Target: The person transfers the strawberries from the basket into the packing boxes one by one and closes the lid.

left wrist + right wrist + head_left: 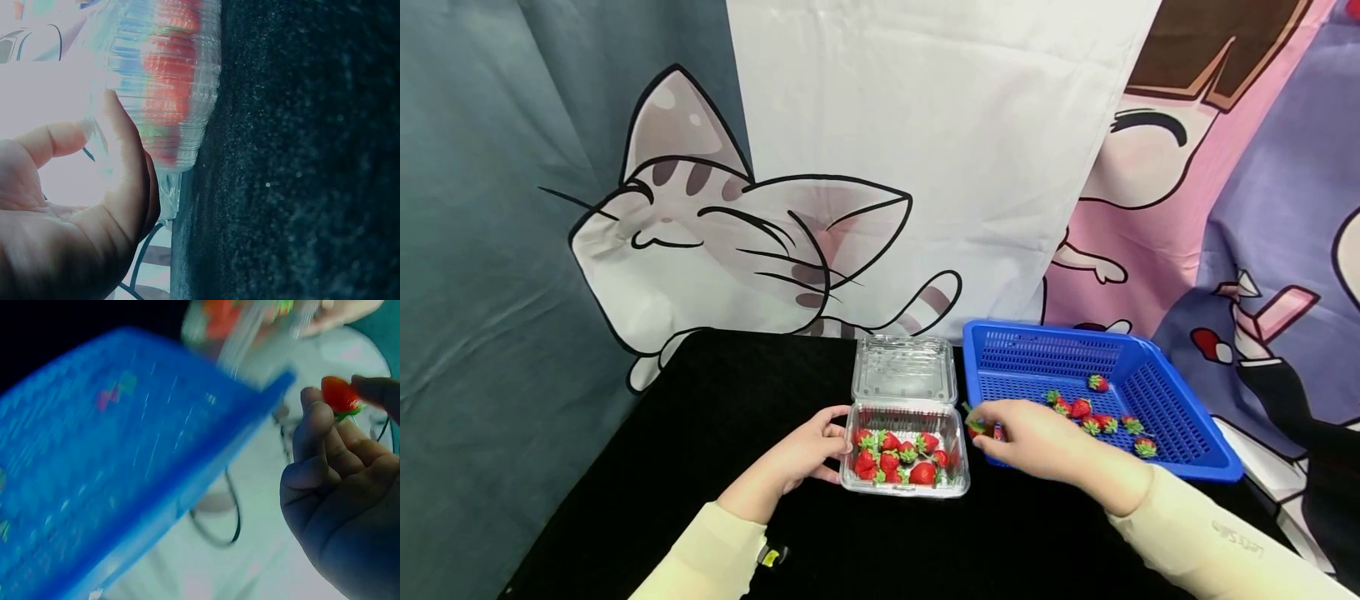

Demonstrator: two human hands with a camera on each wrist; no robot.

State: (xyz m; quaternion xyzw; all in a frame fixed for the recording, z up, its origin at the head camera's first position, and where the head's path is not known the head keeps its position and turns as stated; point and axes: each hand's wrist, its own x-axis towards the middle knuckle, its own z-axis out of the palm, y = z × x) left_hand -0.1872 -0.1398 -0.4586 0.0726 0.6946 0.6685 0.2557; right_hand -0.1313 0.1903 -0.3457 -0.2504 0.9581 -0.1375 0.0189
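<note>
On the black cloth stands a hinged clear plastic box [955,487] with several strawberries [889,461] in its base. Its transparent lid [904,371] lies folded back behind it. My left hand [808,450] grips the box's left rim, thumb and index finger closing on the wall in the left wrist view. Between the thumb and fingertips of my right hand [1045,437], a red strawberry [339,394] is pinched, its green leaves toward the palm. That hand is over the near left corner of the blue basket [1015,379], just right of the box.
Several more strawberries [1081,407] lie on the basket's floor, mostly in its middle and right part. Black cloth [700,467] covers the table. A printed cat curtain [850,125] hangs right behind the table.
</note>
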